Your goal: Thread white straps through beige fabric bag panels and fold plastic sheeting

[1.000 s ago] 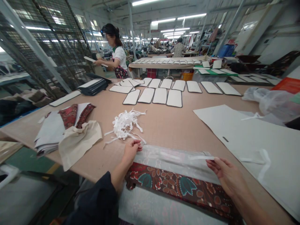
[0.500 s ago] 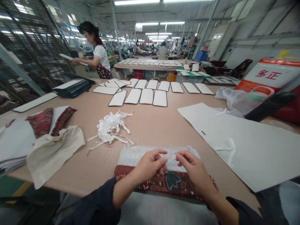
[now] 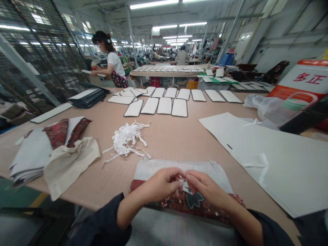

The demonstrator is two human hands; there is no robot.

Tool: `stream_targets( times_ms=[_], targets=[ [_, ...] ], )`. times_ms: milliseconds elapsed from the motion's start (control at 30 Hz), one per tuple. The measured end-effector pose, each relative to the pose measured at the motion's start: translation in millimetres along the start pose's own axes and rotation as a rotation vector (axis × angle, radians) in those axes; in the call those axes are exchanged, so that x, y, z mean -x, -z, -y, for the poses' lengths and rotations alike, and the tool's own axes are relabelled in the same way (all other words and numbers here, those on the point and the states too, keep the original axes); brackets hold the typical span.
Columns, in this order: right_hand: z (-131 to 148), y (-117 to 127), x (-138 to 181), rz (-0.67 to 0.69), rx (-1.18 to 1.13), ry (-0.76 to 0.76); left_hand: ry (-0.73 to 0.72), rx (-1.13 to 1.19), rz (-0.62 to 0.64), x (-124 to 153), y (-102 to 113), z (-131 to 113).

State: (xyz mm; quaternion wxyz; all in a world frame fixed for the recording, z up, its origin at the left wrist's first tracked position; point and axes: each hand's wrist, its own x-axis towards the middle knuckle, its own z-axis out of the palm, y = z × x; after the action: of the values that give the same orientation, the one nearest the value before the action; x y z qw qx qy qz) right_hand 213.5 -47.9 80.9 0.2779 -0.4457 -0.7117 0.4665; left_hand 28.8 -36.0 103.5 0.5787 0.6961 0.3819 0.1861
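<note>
My left hand [image 3: 170, 182] and my right hand [image 3: 201, 184] meet fingertip to fingertip above a piece of fabric. Pinched between them is a small white strip [image 3: 186, 186], mostly covered by the fingers. Beneath my hands lies the folded fabric, with a dark red patterned band [image 3: 164, 202] and a pale grey-white backing [image 3: 153, 167]. Its near part drops over the table's front edge. A tangled heap of white strips [image 3: 126, 138] lies on the table beyond my left hand.
White panels with dark edges [image 3: 164, 106] are laid out across the table [image 3: 174, 136]. At left are folded patterned fabrics [image 3: 30, 150] and a cream cloth [image 3: 71, 160]. A large white sheet [image 3: 246, 147] covers the right side. A co-worker [image 3: 114, 63] stands at the far left.
My hands have come together; their fingertips now touch where a gap showed before. My view has turned slightly left. The co-worker has lowered the panel they hold.
</note>
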Motion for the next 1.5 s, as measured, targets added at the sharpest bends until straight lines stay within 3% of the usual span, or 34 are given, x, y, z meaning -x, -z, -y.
stream_targets(
  times_ms=[133,267,400,533,700,1300,1500],
  targets=[
    [-19.7,29.3,5.8,-0.042,0.214,-0.123,0.114,-0.195,-0.178,6.1,35.9,29.1],
    [-61.4,57.7,11.2,-0.076,0.345,-0.173,0.196,-0.328,-0.303,4.8,68.6,73.7],
    [-108.3,63.5,8.3,-0.095,0.434,-0.24,0.315,-0.277,-0.376,-1.9,84.5,108.3],
    [-140.6,57.5,-1.4,-0.186,0.509,-0.29,0.353,-0.257,-0.435,-11.0,91.3,125.6],
    [-152.4,53.8,-10.4,-0.208,0.571,-0.38,0.355,-0.313,-0.534,-19.5,99.5,136.5],
    [-147.6,53.8,-13.0,-0.211,0.58,-0.441,0.38,-0.663,-0.555,-25.3,99.1,129.4],
    [-147.9,53.4,-14.3,-0.192,0.605,-0.454,0.408,-0.833,-0.557,-25.8,90.1,125.4]
  ],
)
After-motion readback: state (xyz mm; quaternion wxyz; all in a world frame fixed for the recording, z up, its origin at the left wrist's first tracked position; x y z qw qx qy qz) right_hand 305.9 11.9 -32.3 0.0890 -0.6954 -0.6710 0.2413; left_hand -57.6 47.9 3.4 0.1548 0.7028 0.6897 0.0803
